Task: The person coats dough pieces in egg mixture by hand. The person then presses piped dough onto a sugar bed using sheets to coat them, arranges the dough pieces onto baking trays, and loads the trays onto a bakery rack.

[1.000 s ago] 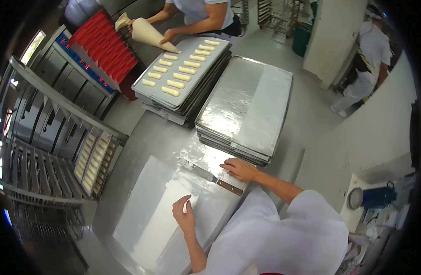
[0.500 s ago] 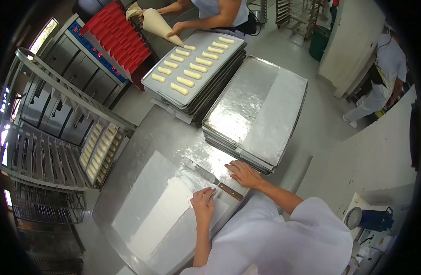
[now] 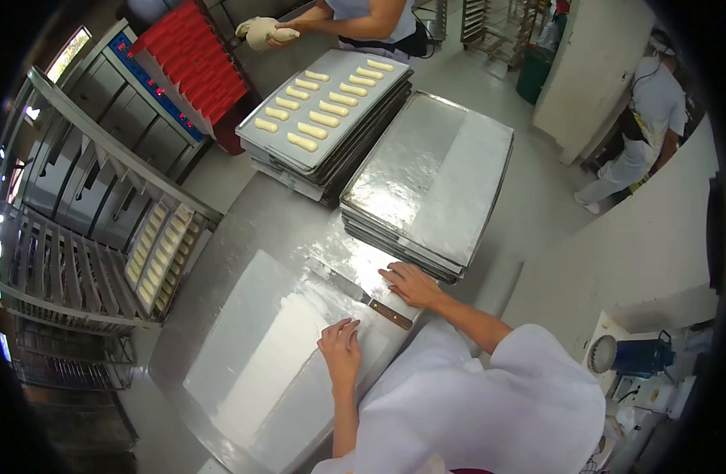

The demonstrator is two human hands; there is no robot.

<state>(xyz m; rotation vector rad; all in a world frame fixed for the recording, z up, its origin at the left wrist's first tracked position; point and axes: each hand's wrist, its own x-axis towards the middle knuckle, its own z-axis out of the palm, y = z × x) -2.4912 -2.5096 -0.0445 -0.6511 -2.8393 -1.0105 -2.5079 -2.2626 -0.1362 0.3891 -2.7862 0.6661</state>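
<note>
My left hand rests on the near right part of a thin pale sheet, its fingers slightly bent and apart. A broad white floury strip runs along the sheet. My right hand lies with fingers spread on the steel table, just beyond a long spatula with a wooden handle. The spatula's metal blade points away from me, toward the far left. Close to my right hand stands a stack of baking trays, its top one partly covered by a pale strip.
Another tray stack carries several piped dough strips. Behind it a co-worker holds a piping bag. A rack with filled trays stands left, near red stacked crates. Another person is at right.
The co-worker has lifted the piping bag off the tray and tipped it sideways. My left hand has shifted slightly along the sheet's edge; my right hand stays put. The view has turned slightly.
</note>
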